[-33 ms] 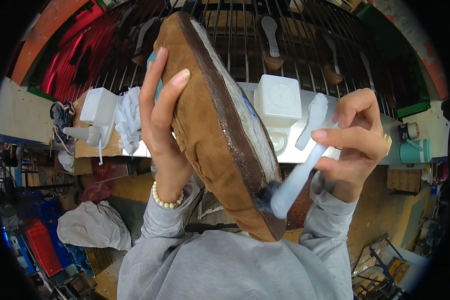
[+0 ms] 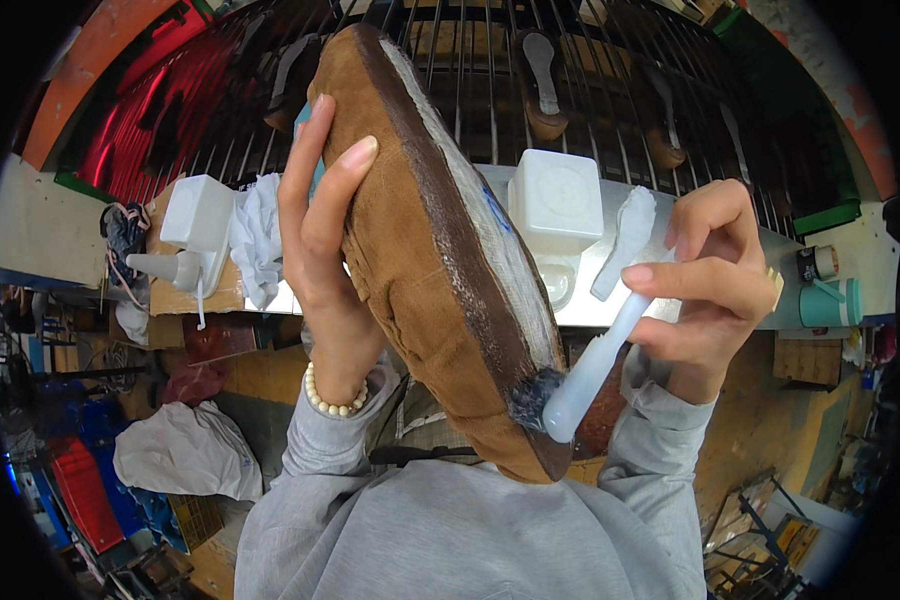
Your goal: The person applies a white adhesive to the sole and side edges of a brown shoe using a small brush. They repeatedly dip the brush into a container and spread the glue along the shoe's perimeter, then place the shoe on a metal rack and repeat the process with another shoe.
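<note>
Between the two raised hands, close under the camera, a brown suede shoe (image 2: 420, 250) stands tilted, its sole side turned up and to the right. The left hand (image 2: 320, 240) grasps it from the left: the fingers (image 2: 345, 175) lie long across the suede upper, curled round the body, with a bead bracelet (image 2: 332, 398) at the wrist. The right hand (image 2: 705, 275) is clenched on a white brush (image 2: 595, 370), thumb and forefinger pinching its pale handle; the brush head touches the lower end of the sole, where a wet, dark patch shows. A dark brown band runs the length of the shoe beside a grey-white strip of sole. Grey sleeves (image 2: 450, 530) cover both forearms and fill the lower part of the view.

Behind the hands runs a light desk (image 2: 670, 300). On it, just right of the shoe, sits a square white tub (image 2: 555, 200), and beside that a white insole-shaped piece (image 2: 625, 240). To the left stand a white box (image 2: 200, 210), a white squeeze bottle (image 2: 165, 270) lying on its side, and a crumpled white cloth (image 2: 258, 245). At the far right are a teal cup (image 2: 830, 300) and a roll of tape (image 2: 818, 262).

Above the desk a dark wire rack (image 2: 470, 70) holds more shoe parts. Below, the wooden floor (image 2: 250, 375) is cluttered: a grey bag (image 2: 185, 450), blue and red crates (image 2: 80, 480) to the left.
</note>
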Demonstrator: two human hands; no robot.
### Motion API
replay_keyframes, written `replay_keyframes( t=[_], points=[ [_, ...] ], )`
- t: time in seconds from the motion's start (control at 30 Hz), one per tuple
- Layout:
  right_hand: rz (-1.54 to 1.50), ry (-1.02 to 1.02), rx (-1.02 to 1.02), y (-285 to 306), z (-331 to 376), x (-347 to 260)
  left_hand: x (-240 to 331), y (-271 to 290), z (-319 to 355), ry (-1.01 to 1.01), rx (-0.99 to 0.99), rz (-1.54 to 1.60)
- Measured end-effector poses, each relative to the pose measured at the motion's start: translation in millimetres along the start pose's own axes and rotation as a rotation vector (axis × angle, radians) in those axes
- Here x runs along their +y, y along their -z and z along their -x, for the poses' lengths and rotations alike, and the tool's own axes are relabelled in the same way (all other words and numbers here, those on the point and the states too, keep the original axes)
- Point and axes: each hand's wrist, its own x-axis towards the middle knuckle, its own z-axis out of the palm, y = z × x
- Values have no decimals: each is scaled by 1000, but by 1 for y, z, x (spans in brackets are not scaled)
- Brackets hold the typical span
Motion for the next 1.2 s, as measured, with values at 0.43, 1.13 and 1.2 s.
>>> replay_keyframes(
  t=[0.43, 1.13, 1.2],
  points=[
    [347, -439, -30, 20, 61, 19, -32, 31, 9, 192, 10, -49],
    [-72, -670, 152, -18, 104, 5, -3, 8, 21, 450, 64, 259],
    [-156, -454, 143, -24, 87, -7, 0, 2, 20, 382, 99, 247]
  ],
)
